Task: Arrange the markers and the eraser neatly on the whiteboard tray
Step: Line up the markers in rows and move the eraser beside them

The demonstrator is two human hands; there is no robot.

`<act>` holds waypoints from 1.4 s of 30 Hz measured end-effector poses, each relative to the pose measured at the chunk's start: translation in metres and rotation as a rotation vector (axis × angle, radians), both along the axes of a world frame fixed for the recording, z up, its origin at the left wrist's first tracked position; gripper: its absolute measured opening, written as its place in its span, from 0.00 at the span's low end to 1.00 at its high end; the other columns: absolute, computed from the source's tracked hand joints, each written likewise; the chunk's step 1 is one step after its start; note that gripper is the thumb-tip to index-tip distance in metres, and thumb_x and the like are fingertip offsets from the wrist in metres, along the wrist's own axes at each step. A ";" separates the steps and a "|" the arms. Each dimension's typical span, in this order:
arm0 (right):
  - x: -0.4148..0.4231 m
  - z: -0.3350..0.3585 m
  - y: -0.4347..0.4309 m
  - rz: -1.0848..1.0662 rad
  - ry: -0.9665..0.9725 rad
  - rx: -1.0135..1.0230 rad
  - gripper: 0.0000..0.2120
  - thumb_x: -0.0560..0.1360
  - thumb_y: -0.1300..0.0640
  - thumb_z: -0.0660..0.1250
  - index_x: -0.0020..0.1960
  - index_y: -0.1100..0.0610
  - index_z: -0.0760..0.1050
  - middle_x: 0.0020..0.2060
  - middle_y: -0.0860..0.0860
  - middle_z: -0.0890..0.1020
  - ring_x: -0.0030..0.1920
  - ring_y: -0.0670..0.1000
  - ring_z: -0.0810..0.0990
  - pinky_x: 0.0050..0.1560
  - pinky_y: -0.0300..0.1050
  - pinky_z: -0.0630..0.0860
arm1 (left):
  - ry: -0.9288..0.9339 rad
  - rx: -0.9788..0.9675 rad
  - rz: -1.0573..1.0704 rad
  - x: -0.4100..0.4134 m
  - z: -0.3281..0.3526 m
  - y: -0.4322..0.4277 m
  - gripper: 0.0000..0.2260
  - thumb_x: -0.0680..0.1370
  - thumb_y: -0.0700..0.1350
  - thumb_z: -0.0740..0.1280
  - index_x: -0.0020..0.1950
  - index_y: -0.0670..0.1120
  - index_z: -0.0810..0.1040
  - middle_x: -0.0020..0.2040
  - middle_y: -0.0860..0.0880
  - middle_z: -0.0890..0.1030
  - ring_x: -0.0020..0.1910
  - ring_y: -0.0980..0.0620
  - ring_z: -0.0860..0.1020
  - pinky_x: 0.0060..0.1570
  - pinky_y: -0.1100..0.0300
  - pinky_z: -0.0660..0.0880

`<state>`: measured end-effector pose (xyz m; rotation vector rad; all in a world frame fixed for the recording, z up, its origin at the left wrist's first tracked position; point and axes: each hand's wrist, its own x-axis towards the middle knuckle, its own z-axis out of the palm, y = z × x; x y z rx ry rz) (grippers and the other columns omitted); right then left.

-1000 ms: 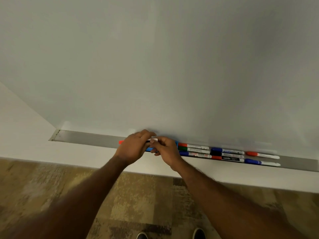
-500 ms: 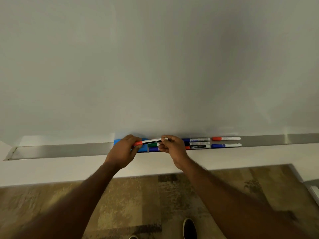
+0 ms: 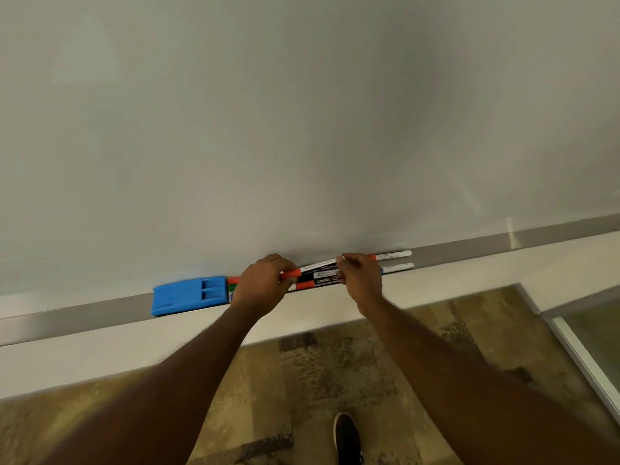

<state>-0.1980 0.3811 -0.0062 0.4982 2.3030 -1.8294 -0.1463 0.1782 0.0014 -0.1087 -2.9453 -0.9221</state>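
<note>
The left hand [image 3: 260,283] pinches the capped end of a red marker [image 3: 313,268], and the right hand [image 3: 360,276] grips its white barrel, holding it slightly tilted just above the other markers [image 3: 315,283] lying in the whiteboard tray [image 3: 84,315]. Lowered crooked, it could knock that row askew or roll off the tray's front edge. The blue eraser [image 3: 188,295] sits just left of the markers, well clear of the hands.

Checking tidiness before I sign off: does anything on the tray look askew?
Yes: the red-capped marker held between the left hand and right hand sits slanted above the flat-lying markers. The blue eraser lies square on the tray.
</note>
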 end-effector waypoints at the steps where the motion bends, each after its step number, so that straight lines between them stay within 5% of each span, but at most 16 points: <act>1: -0.004 -0.001 0.013 -0.004 0.018 0.054 0.09 0.75 0.58 0.70 0.52 0.62 0.81 0.42 0.57 0.85 0.40 0.54 0.83 0.50 0.52 0.81 | 0.001 -0.016 -0.011 -0.006 0.000 0.011 0.08 0.77 0.50 0.68 0.54 0.52 0.82 0.49 0.52 0.82 0.46 0.52 0.79 0.43 0.56 0.75; 8: -0.031 -0.003 0.084 -0.035 0.096 0.409 0.07 0.74 0.57 0.70 0.45 0.61 0.83 0.43 0.58 0.86 0.42 0.56 0.81 0.48 0.42 0.72 | -0.068 -0.021 -0.068 -0.044 -0.006 0.091 0.09 0.77 0.49 0.67 0.54 0.51 0.84 0.49 0.50 0.84 0.50 0.48 0.78 0.49 0.54 0.76; 19: -0.071 -0.026 0.160 -0.077 -0.075 0.512 0.11 0.74 0.49 0.70 0.53 0.53 0.82 0.52 0.54 0.85 0.55 0.59 0.81 0.62 0.57 0.73 | -0.088 -0.139 -0.197 -0.096 -0.028 0.168 0.09 0.78 0.46 0.64 0.54 0.47 0.81 0.49 0.44 0.78 0.49 0.44 0.77 0.47 0.54 0.72; 36: -0.084 -0.038 0.171 0.072 -0.082 0.735 0.08 0.75 0.48 0.68 0.52 0.48 0.83 0.50 0.51 0.85 0.53 0.57 0.79 0.50 0.49 0.63 | 0.003 -0.220 -0.144 -0.097 -0.043 0.175 0.10 0.79 0.46 0.63 0.57 0.48 0.80 0.50 0.45 0.82 0.47 0.45 0.79 0.47 0.53 0.74; 42: -0.059 -0.035 0.159 -0.003 0.125 0.685 0.06 0.76 0.54 0.68 0.52 0.53 0.80 0.48 0.52 0.84 0.51 0.56 0.80 0.52 0.49 0.65 | 0.081 -0.165 -0.105 -0.071 -0.030 0.144 0.11 0.78 0.47 0.64 0.59 0.49 0.80 0.52 0.47 0.83 0.50 0.45 0.80 0.48 0.51 0.76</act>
